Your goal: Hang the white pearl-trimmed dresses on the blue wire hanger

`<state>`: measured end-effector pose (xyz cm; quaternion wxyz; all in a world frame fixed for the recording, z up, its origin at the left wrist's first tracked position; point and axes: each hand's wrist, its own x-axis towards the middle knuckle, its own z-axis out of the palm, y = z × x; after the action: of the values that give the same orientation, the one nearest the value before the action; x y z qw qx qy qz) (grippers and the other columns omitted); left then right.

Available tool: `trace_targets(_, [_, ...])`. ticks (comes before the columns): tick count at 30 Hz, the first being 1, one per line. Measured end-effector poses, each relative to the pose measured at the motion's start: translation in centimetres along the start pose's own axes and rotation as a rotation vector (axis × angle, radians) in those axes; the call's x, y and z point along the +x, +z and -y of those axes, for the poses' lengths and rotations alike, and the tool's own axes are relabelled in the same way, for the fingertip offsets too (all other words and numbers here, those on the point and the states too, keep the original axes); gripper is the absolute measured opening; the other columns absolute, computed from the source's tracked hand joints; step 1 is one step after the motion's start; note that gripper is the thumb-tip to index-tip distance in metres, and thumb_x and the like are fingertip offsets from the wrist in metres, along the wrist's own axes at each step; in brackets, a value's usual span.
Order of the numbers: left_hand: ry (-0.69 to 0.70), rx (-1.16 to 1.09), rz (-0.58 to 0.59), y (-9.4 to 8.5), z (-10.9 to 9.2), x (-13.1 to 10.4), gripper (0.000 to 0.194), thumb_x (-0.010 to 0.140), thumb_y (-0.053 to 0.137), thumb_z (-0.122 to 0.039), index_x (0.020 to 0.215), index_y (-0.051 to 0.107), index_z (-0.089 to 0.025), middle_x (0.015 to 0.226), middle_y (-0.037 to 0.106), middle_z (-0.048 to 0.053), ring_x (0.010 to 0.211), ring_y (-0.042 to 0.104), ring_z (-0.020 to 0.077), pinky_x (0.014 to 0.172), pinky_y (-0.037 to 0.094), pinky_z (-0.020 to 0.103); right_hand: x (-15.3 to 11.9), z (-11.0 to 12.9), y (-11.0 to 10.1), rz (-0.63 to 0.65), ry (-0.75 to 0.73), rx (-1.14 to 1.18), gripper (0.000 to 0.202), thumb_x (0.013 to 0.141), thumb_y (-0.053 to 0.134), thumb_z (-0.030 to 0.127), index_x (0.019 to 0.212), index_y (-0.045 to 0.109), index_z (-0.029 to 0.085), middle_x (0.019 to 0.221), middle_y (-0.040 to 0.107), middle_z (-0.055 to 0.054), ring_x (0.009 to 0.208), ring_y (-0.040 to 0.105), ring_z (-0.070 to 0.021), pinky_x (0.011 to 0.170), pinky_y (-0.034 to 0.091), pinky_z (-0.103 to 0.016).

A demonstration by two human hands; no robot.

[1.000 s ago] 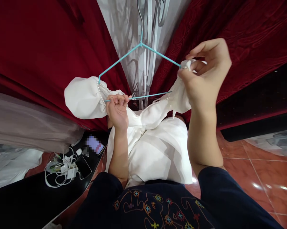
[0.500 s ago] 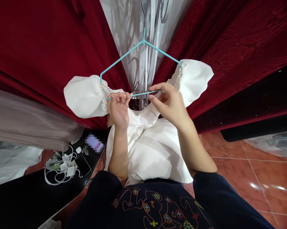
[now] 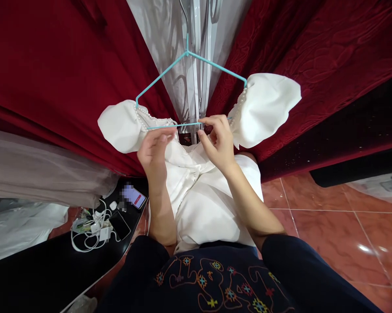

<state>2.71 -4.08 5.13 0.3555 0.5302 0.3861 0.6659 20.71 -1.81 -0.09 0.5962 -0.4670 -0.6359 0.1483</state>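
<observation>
A turquoise clothes hanger point(image 3: 215, 66) carries a white dress point(image 3: 204, 213) with puffed sleeves and pearl beading along the shoulders and neckline. The dress hangs down in front of my body. At the left part of the hanger's bottom bar, my left hand point(image 3: 154, 150) is closed, its fingertips against the bar and the thumb bent in below. My right hand point(image 3: 219, 141) curls around the bar farther right, index finger above it and thumb just under. Whether any dress fabric is also between the fingers is hidden.
Dark red curtains point(image 3: 68, 78) flank pale drapery behind the hanger. On a black bench point(image 3: 26, 269) at left lie a lit phone point(image 3: 135, 198), a dark phone point(image 3: 120, 226) and tangled white cables point(image 3: 81, 248). Reddish floor tiles point(image 3: 326, 226) spread at right.
My left hand has turned, its fingers moving from over the bar to just beneath it. My right hand has shifted slightly left along the bar. The sleeves have moved a little right.
</observation>
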Motion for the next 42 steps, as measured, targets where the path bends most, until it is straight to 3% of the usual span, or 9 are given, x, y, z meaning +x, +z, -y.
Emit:
trace_targets(5, [0.523,0.254,-0.303,-0.5,0.0,2.0,0.012,0.097,0.077,-0.018,0.108,0.08,-0.023,0.126,0.077,0.005,0.14,0.063,0.0234,0.137,0.037,0.052,0.0,-0.1,-0.6,-0.007,-0.008,0.006,0.029,0.107,0.059,0.049,0.121,0.071,0.027,0.114,0.068,-0.007,0.077,0.057,-0.0122,0.06,0.045,-0.03])
trace_targets(12, [0.478,0.492,-0.245,-1.8,3.4,6.4,0.05,0.084,0.068,0.008,0.127,0.073,-0.017,0.144,0.07,0.01,0.154,0.049,0.0248,0.144,0.007,0.054,0.1,0.3,-0.7,0.002,-0.01,-0.028,0.032,0.108,0.056,0.051,0.118,0.071,0.025,0.112,0.069,-0.008,0.092,0.067,-0.0164,0.072,0.056,-0.033])
trace_targets(15, [0.447,0.361,-0.306,-1.7,3.5,7.6,0.042,0.086,0.054,0.01,0.114,0.074,-0.014,0.122,0.075,0.009,0.134,0.064,0.0236,0.138,0.03,0.051,0.3,0.1,-0.6,-0.031,-0.02,-0.037,0.032,0.108,0.055,0.051,0.114,0.072,0.025,0.109,0.07,-0.008,0.1,0.069,-0.0192,0.084,0.06,-0.038])
trace_targets(18, [0.449,0.212,-0.307,-2.2,2.8,8.7,0.036,0.088,0.047,0.01,0.105,0.069,-0.013,0.104,0.069,0.006,0.105,0.073,0.0189,0.11,0.057,0.037,0.7,-0.3,-0.8,-0.052,-0.023,-0.016,0.032,0.109,0.055,0.051,0.108,0.073,0.025,0.104,0.071,-0.007,0.095,0.068,-0.018,0.077,0.056,-0.036])
trace_targets(24, [0.507,0.167,-0.396,-5.6,2.3,11.1,0.039,0.086,0.045,0.009,0.112,0.061,-0.014,0.118,0.06,0.004,0.097,0.074,0.0154,0.105,0.057,0.033,1.5,-0.4,-1.1,-0.036,-0.001,-0.017,0.04,0.108,0.055,0.058,0.101,0.075,0.024,0.095,0.07,-0.006,0.081,0.06,-0.0149,0.062,0.044,-0.032])
trace_targets(31, [0.304,0.099,-0.642,-10.0,6.0,11.3,0.032,0.089,0.048,0.005,0.095,0.065,-0.021,0.092,0.065,-0.002,0.09,0.061,0.0145,0.099,0.052,0.031,1.2,0.1,-1.4,-0.029,-0.025,-0.025,0.041,0.107,0.057,0.061,0.099,0.076,0.025,0.09,0.069,-0.004,0.072,0.055,-0.0131,0.061,0.042,-0.031])
trace_targets(34, [0.302,0.069,-0.496,-9.9,7.6,8.9,0.016,0.085,0.069,-0.007,0.095,0.068,-0.02,0.091,0.071,-0.003,0.091,0.072,0.0141,0.096,0.056,0.032,1.1,0.3,-0.8,-0.033,-0.012,-0.004,0.039,0.107,0.058,0.059,0.099,0.076,0.025,0.089,0.068,-0.004,0.069,0.05,-0.0123,0.061,0.042,-0.031])
trace_targets(39, [0.031,0.065,0.098,-6.6,7.3,4.5,0.042,0.075,0.092,-0.028,0.111,0.073,-0.019,0.102,0.084,0.004,0.099,0.081,0.02,0.095,0.062,0.033,1.0,0.3,0.2,-0.047,0.028,0.006,0.039,0.106,0.057,0.06,0.1,0.074,0.025,0.089,0.064,-0.003,0.066,0.046,-0.0115,0.06,0.04,-0.031])
trace_targets(42, [-0.059,-0.047,0.169,-3.3,6.2,2.7,0.049,0.077,0.095,-0.04,0.116,0.073,-0.022,0.113,0.084,0.008,0.108,0.082,0.0247,0.103,0.064,0.038,1.0,0.5,0.2,-0.055,0.026,-0.01,0.037,0.106,0.059,0.058,0.101,0.075,0.025,0.09,0.064,-0.003,0.067,0.045,-0.0113,0.059,0.039,-0.031])
